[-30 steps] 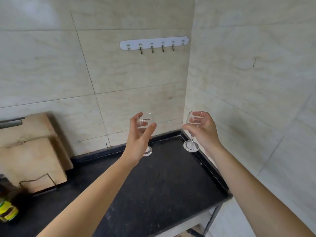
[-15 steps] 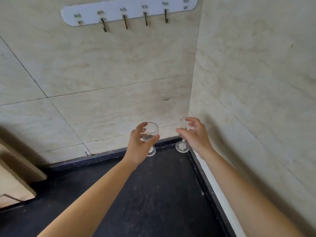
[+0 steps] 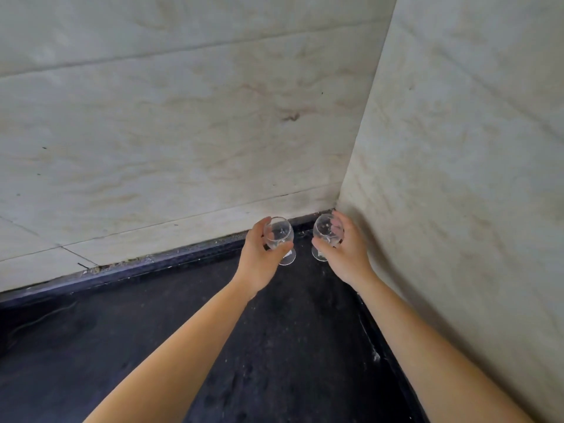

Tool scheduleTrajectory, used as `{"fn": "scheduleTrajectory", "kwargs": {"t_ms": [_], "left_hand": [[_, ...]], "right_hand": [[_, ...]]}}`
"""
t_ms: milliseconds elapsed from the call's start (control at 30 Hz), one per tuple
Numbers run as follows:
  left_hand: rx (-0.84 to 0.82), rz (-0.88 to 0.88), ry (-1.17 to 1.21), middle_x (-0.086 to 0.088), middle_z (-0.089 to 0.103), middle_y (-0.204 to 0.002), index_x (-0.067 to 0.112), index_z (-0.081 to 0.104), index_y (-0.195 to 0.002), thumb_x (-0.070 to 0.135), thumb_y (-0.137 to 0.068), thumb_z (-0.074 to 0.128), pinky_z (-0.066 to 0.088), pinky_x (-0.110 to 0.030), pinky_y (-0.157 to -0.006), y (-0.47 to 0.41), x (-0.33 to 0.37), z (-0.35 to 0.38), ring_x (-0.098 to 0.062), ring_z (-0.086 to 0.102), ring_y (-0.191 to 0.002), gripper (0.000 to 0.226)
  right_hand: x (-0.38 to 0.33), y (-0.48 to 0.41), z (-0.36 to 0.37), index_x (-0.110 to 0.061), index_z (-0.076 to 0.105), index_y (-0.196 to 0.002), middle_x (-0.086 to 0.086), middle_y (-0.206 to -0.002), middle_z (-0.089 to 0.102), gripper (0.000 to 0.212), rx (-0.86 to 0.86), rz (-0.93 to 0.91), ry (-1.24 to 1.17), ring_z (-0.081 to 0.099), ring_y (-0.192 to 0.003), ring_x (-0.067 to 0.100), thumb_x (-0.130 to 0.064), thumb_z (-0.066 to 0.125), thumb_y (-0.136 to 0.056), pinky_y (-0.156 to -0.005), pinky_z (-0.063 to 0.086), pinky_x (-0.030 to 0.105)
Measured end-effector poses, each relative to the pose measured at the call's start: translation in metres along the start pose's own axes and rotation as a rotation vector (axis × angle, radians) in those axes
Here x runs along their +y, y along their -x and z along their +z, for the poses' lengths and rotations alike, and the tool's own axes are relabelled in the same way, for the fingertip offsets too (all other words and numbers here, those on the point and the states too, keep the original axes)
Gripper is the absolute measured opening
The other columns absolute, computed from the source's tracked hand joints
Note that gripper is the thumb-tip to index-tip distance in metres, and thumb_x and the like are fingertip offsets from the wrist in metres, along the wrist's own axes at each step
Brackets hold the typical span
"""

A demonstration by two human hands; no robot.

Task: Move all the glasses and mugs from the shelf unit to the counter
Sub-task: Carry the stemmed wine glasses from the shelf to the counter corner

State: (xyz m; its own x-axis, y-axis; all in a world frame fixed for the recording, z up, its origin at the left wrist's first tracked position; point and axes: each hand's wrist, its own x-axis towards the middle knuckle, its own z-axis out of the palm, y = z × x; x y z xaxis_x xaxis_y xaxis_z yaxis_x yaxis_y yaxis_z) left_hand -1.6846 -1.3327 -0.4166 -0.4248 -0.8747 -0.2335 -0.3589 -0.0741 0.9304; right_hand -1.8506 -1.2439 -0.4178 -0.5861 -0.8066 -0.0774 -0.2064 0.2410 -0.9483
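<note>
Since the earlier frames both hands have carried their glasses deeper into the far right corner of the tabletop, and the white hook rail and wooden boards have passed out of view. The left hand (image 3: 259,257) has its grip wrapped around the bowl of a small clear stemmed glass (image 3: 278,236), thumb in front and fingers behind. This glass is upright, and its round foot lies at or just above the black speckled stone tabletop (image 3: 274,346); contact cannot be told. The right hand (image 3: 345,248) has its grip curled around the bowl of a second small clear stemmed glass (image 3: 325,232), fingers at the far side and thumb at the near side. This second glass is also upright, its foot low over the tabletop just beside the right edge; contact again cannot be told. The two glasses stand just beside each other without touching, close to the raised black back lip of the tabletop. Behind them rises the cream marbled tile back wall (image 3: 183,132), which meets the cream marbled tile side wall (image 3: 457,148) at the corner just beyond the right hand.
</note>
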Motion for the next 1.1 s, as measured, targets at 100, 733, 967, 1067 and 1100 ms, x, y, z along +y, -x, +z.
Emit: {"fn": "scheduleTrajectory", "kwargs": {"t_ms": [100,733,967,1067,1100], "left_hand": [[-0.028,-0.01,-0.025,0.0,0.051,-0.142,0.022,0.035,-0.149,0.024,-0.087,0.076,0.047,-0.031,-0.096,-0.018,-0.009,0.005,-0.017,0.054,-0.124,0.074],[-0.181,0.014,-0.13,-0.002,0.056,-0.136,0.021,0.038,-0.145,0.016,-0.087,0.074,0.048,-0.039,-0.104,-0.06,-0.019,0.018,-0.021,0.057,-0.122,0.069],[-0.191,-0.008,-0.192,-0.001,0.047,-0.149,0.023,0.021,-0.156,0.022,-0.087,0.075,0.044,-0.042,-0.109,-0.056,-0.017,0.01,-0.021,0.048,-0.133,0.087],[-0.162,0.018,-0.276,-0.002,0.033,-0.159,0.022,0.018,-0.157,0.032,-0.089,0.072,0.04,-0.047,-0.112,-0.046,-0.001,-0.006,-0.023,0.036,-0.143,0.087],[-0.138,0.046,-0.321,-0.003,0.03,-0.161,0.021,0.019,-0.156,0.037,-0.092,0.067,0.038,-0.045,-0.113,-0.041,0.006,-0.014,-0.024,0.033,-0.145,0.082]], "right_hand": [[0.026,-0.018,0.007,-0.048,0.055,-0.122,-0.029,-0.119,0.061,0.057,0.005,0.066,-0.011,0.06,-0.105,-0.004,-0.009,0.075,-0.086,-0.079,0.047,0.006],[0.037,-0.052,0.01,-0.009,0.046,-0.139,0.005,-0.136,0.059,0.06,-0.096,0.096,0.069,0.056,-0.125,0.004,-0.002,0.073,-0.086,-0.107,0.047,0.027],[0.026,-0.046,0.001,-0.006,0.048,-0.128,0.011,-0.123,0.062,0.053,-0.144,0.059,0.165,0.061,-0.116,0.015,0.01,0.067,-0.082,-0.097,0.051,0.031],[0.005,-0.039,-0.007,-0.009,0.041,-0.14,0.002,-0.139,0.049,0.058,-0.147,0.062,0.209,0.047,-0.129,0.016,0.0,0.066,-0.088,-0.112,0.038,0.038],[-0.005,-0.035,-0.01,-0.012,0.036,-0.15,-0.004,-0.15,0.04,0.065,-0.139,0.047,0.24,0.038,-0.139,0.012,-0.004,0.064,-0.091,-0.115,0.034,0.037]]}}
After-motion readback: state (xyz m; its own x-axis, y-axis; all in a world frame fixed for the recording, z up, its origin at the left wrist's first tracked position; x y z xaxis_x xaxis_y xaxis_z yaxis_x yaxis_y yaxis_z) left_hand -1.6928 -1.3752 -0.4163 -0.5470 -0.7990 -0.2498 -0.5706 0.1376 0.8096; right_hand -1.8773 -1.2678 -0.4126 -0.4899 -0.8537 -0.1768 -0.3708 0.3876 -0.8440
